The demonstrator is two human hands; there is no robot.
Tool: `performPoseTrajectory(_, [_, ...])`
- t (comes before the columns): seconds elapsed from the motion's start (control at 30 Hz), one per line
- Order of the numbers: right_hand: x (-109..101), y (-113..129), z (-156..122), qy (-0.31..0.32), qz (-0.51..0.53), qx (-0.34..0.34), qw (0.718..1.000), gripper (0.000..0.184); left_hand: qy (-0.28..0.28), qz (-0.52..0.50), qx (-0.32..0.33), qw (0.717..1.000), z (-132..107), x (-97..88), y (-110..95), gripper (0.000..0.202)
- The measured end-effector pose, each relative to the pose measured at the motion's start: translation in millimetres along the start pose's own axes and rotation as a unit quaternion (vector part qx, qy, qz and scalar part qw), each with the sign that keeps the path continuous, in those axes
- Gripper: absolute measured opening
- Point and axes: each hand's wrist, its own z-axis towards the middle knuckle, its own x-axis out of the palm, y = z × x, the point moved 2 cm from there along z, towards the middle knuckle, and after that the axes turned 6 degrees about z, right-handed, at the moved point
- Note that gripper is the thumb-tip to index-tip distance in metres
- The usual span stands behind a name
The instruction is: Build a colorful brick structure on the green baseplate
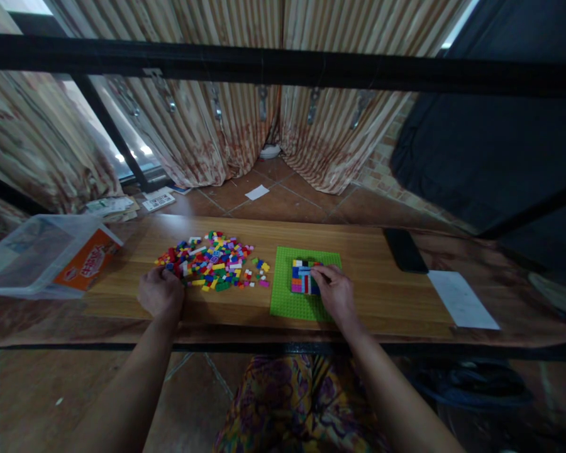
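A green baseplate (292, 302) lies on the wooden table (382, 289) with a small block of coloured bricks (300, 277) built on it. My right hand (336, 290) rests on the plate, its fingers pinched together on the right edge of that block. A loose pile of coloured bricks (212, 261) lies to the left of the plate. My left hand (160, 292) sits curled at the pile's near left edge, fingers closed; what they hold is hidden.
A clear plastic box with an orange label (47, 255) lies tipped at the table's left end. A black phone (404, 250) and a white sheet (461, 299) lie to the right. A black bar (283, 66) crosses overhead. Curtains hang behind.
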Motion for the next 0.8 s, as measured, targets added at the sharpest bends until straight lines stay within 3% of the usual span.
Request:
performPoseTrajectory(0.23, [4.2,-5.4,-3.2,-0.049,0.067,0.017,0.996,0.024,0.008,0.000,-0.009,1.000,-0.7,-1.2,-1.8,0.038])
performPoseTrajectory(0.8, [6.7,-12.4,2.1,-0.098,0.026,0.068,0.993,0.026,0.010,0.004,-0.004,1.000,-2.4,-4.0,-3.6,0.039])
